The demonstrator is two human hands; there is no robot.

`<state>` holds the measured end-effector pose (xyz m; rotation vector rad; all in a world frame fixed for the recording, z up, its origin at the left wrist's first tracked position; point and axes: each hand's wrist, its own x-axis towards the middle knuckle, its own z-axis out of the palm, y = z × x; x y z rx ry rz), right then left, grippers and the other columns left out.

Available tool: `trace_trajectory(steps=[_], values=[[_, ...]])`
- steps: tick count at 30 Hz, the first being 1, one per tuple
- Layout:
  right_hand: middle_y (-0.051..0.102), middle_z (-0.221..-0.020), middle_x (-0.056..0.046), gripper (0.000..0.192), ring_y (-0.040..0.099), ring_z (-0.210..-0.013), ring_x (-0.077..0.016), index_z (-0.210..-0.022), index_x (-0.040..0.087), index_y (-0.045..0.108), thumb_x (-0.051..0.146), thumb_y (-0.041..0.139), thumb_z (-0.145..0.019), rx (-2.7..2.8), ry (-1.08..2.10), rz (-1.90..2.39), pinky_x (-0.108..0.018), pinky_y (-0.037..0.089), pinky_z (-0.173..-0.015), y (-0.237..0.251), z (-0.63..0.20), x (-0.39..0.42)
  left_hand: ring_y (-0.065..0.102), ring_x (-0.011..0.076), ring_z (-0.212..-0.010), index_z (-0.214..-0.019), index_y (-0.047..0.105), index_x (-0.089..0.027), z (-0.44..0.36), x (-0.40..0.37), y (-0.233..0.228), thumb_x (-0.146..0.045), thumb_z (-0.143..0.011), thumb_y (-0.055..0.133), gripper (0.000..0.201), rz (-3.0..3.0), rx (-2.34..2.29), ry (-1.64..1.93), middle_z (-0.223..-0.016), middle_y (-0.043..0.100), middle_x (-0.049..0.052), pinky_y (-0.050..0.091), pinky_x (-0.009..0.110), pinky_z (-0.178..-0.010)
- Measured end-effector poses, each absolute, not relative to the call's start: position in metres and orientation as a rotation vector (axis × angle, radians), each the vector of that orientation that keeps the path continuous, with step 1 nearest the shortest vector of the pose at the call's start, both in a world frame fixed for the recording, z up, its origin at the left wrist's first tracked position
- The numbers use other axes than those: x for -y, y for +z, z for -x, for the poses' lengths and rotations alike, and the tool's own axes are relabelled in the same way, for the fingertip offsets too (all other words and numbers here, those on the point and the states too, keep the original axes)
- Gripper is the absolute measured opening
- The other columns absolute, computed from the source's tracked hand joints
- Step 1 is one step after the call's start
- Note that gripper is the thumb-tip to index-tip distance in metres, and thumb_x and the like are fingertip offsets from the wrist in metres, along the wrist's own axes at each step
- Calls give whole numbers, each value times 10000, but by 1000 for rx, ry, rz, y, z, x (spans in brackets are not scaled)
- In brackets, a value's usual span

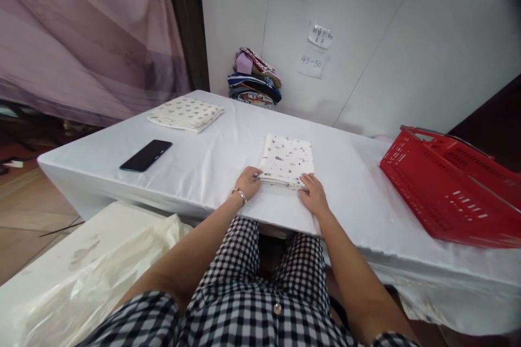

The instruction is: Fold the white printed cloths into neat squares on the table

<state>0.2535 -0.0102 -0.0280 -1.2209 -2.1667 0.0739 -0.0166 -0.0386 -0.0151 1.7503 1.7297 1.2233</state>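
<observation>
Left hand: fingers curled, pinching the folded cloth's near-left corner.
Right hand: spread flat on its near-right corner.
Risk: layers may slide askew near the table edge.

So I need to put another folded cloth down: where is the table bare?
Bare cover lies between the phone and the small folded cloth under both hands, and between that cloth and the red basket. The back corner is crowded by stacked fabrics.
</observation>
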Motion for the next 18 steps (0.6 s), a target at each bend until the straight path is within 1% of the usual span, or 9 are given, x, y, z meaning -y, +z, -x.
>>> trace_trajectory(steps=[2, 4, 6, 9, 14, 16, 18], values=[[517, -1300, -75, 452, 372, -1267, -274, -1196, 181, 576, 216, 498, -753, 2162, 74, 1216, -483, 309, -1052, -29, -253, 10, 558, 123, -836, -995, 598, -210, 17, 39, -17, -105, -659, 515, 362, -1790, -1694, 1219, -1061, 546, 12, 488, 244, -788], [521, -1296, -80, 448, 372, -1266, -275, -1191, 174, 580, 209, 498, -752, 2159, 74, 1216, -482, 311, -1052, -29, -253, 10, 559, 124, -825, -1011, 595, -208, 16, 39, -17, -134, -677, 535, 348, -1800, -1705, 1208, -1083, 537, 18, 485, 254, -808], [521, -1296, -80, 447, 373, -1265, -275, -1191, 174, 580, 207, 497, -754, 2157, 71, 1217, -486, 315, -1048, -29, -253, 10, 560, 123, -805, -984, 600, -203, 16, 39, -16, -156, -708, 530, 288, -1791, -1738, 1196, -1056, 540, 22, 484, 262, -812], [521, -1296, -80, 447, 375, -1263, -277, -1192, 167, 579, 205, 499, -754, 2159, 59, 1215, -490, 319, -1045, -29, -253, 10, 563, 128, -807, -915, 600, -199, 15, 39, -13, -132, -725, 504, 224, -1783, -1772, 1202, -995, 547, 24, 488, 263, -795], [530, -1283, -102, 444, 383, -1257, -276, -1184, 139, 586, 186, 500, -751, 2168, 48, 1212, -467, 319, -1049, -28, -252, 10, 564, 134, -788, -809, 573, -195, 15, 38, -11, -89, -693, 499, 174, -1777, -1843, 1198, -906, 555, 15, 488, 270, -764], [531, -1282, -92, 447, 383, -1257, -270, -1186, 152, 584, 178, 493, -750, 2169, 42, 1211, -465, 319, -1049, -28, -252, 10, 565, 137, -776, -797, 564, -195, 16, 38, -11, -90, -687, 504, 163, -1785, -1870, 1178, -886, 559, 14, 491, 272, -751], [533, -1280, -83, 451, 382, -1258, -269, -1185, 163, 584, 170, 489, -745, 2169, 34, 1215, -466, 317, -1049, -28, -251, 10, 568, 151, -806, -802, 566, -190, 17, 38, -10, -97, -694, 502, 157, -1841, -1897, 1165, -890, 568, 27, 492, 280, -766]])
